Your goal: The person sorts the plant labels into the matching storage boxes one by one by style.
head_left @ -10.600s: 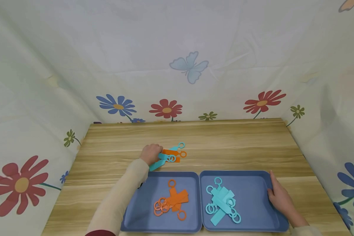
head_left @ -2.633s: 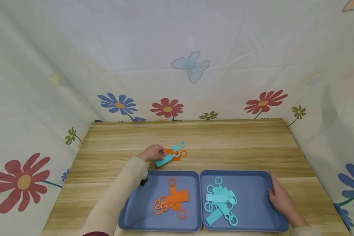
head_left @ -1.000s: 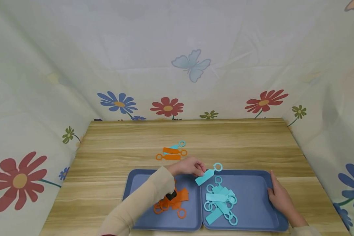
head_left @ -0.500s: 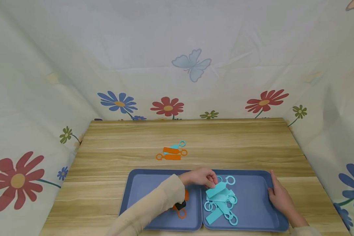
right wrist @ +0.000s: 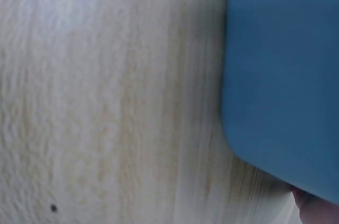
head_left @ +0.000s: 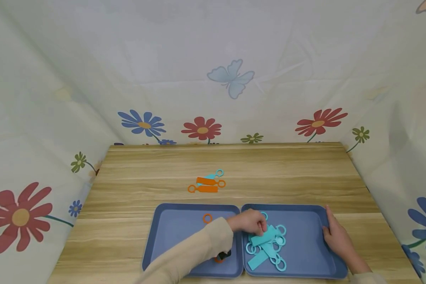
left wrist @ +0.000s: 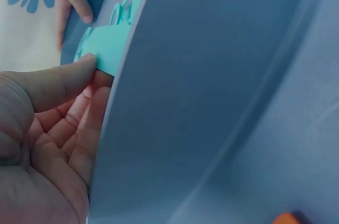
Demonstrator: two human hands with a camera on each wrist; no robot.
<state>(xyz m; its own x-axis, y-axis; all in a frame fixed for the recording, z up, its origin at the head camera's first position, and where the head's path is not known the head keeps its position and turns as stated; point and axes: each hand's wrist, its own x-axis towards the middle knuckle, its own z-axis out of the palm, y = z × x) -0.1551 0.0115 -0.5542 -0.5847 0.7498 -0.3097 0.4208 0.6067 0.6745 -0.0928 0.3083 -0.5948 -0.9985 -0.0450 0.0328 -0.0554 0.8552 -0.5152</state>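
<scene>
In the head view my left hand reaches over the left edge of the right blue tray. Between thumb and fingers it pinches a turquoise tag with a ring end, low on a pile of similar turquoise tags. My right hand holds that tray by its right rim, thumb on the inside; the right wrist view shows only a bit of finger by the tray's outer wall. The left blue tray contains orange tags, mostly hidden under my left sleeve; one orange ring shows.
Behind the left tray, two orange tags and a turquoise tag lie on the wood-grain table, partly overlapping. Both trays stand side by side, touching. Floral fabric encloses the back and sides.
My left hand took turquoise tags from the table pile; one joined the right tray's pile, and it carried another rightward and down onto that pile. The right hand stayed on the rim.
</scene>
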